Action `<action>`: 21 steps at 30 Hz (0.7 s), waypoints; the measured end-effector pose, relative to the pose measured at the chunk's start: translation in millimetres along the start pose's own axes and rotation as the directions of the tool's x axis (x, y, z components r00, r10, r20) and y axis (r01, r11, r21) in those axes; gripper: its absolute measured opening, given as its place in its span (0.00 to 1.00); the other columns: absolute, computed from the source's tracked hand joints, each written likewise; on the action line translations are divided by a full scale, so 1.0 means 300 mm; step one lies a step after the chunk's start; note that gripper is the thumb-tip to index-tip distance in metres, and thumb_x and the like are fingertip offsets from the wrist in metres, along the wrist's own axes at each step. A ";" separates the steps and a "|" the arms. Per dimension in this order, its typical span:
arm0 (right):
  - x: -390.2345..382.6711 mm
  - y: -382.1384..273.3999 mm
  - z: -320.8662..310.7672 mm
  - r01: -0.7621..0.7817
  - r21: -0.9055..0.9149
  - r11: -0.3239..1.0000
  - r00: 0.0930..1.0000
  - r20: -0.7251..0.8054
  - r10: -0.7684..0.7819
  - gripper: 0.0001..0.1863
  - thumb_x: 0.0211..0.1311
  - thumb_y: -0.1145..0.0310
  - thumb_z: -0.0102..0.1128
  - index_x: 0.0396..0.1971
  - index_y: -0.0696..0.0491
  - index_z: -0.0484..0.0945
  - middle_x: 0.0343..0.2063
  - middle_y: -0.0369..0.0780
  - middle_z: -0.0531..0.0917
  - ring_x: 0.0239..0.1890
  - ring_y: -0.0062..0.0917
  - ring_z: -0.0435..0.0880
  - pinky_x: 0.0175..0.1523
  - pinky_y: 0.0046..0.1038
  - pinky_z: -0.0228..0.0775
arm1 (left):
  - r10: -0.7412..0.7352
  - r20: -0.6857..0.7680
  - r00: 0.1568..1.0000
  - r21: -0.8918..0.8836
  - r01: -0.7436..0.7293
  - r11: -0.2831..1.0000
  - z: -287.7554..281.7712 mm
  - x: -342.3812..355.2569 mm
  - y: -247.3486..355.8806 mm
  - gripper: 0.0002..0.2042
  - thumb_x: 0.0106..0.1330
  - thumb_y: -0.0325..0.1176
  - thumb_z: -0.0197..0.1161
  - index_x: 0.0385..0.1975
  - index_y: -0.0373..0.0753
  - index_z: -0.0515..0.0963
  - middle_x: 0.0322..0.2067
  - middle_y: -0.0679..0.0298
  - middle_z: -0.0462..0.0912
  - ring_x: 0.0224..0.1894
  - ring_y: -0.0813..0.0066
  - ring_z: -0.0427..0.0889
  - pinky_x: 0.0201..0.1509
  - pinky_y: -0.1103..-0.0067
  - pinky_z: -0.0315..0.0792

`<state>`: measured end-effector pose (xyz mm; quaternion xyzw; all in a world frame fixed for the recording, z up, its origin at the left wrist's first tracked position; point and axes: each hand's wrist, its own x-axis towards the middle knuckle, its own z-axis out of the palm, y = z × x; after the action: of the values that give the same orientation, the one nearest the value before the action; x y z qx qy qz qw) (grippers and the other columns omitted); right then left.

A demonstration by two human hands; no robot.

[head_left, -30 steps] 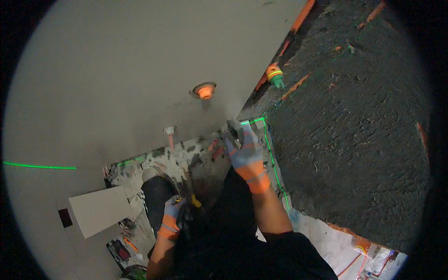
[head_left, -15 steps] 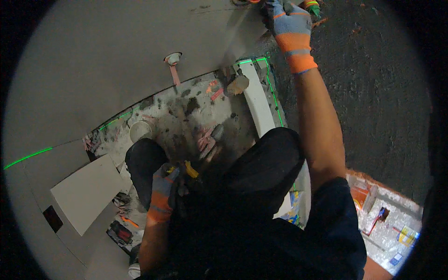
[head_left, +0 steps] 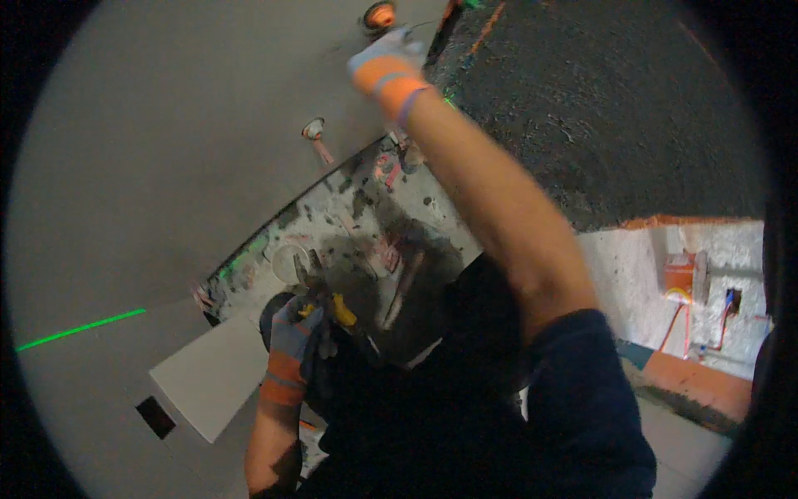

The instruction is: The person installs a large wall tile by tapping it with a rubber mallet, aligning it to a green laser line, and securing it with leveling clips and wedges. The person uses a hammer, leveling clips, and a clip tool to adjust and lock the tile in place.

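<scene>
My left hand [head_left: 293, 331], in a grey and orange glove, is closed around pliers with yellow handles [head_left: 342, 309]. Their dark jaws point up, away from my body, in front of my knee. Far ahead, my right arm stretches across the large grey panel [head_left: 208, 150]. The right hand [head_left: 386, 65], in the same kind of glove, is just below a round fitting with an orange centre [head_left: 380, 17]. Motion smears its fingers, so I cannot tell whether it touches the fitting or holds anything.
A white round cup-like piece [head_left: 289, 262] sits on debris-strewn floor [head_left: 332, 208]. A pale tile [head_left: 208, 378] lies at left, near a dark rectangular cutout [head_left: 156, 417]. Dark rough mortar [head_left: 615, 125] covers the right side. An orange box with wires [head_left: 682, 274] is at far right.
My right hand has moved left along the top of the view, toward the orange-centred fitting. The pliers' jaws now show above my left hand. The view has shifted.
</scene>
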<state>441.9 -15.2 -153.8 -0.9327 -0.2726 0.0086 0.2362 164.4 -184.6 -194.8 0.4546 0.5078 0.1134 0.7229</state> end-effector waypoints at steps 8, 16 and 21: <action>-0.332 -0.036 -0.149 0.545 0.231 0.806 0.791 0.175 -0.586 0.16 0.52 0.59 0.45 0.34 0.55 0.71 0.39 0.46 0.71 0.46 0.39 0.67 0.50 0.34 0.58 | 0.149 -0.130 0.980 -0.042 -0.156 0.987 -0.049 -0.017 0.115 0.06 0.55 0.30 0.55 0.27 0.35 0.69 0.12 0.65 0.69 0.10 0.79 0.67 0.13 0.82 0.65; -0.455 0.261 -0.316 0.814 0.124 0.568 0.364 0.653 -0.664 0.25 0.48 0.59 0.48 0.41 0.64 0.65 0.37 0.53 0.71 0.41 0.42 0.71 0.42 0.35 0.66 | 0.196 -0.055 0.979 -0.125 -0.201 0.972 -0.039 -0.014 0.221 0.06 0.54 0.31 0.56 0.24 0.37 0.69 0.10 0.66 0.68 0.06 0.80 0.63 0.09 0.84 0.58; -0.648 0.370 -0.341 0.714 0.230 0.661 0.439 0.589 -0.679 0.39 0.45 0.53 0.51 0.48 0.71 0.53 0.41 0.56 0.68 0.43 0.44 0.69 0.46 0.34 0.63 | 0.160 0.009 0.987 -0.190 -0.155 0.970 -0.011 0.036 0.195 0.06 0.55 0.30 0.54 0.29 0.35 0.70 0.19 0.64 0.73 0.17 0.79 0.71 0.19 0.85 0.66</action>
<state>347.3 -241.3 -134.3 -0.6822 -0.6933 0.2149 0.0880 184.0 -143.3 -156.5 0.4245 0.4482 0.2124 0.7575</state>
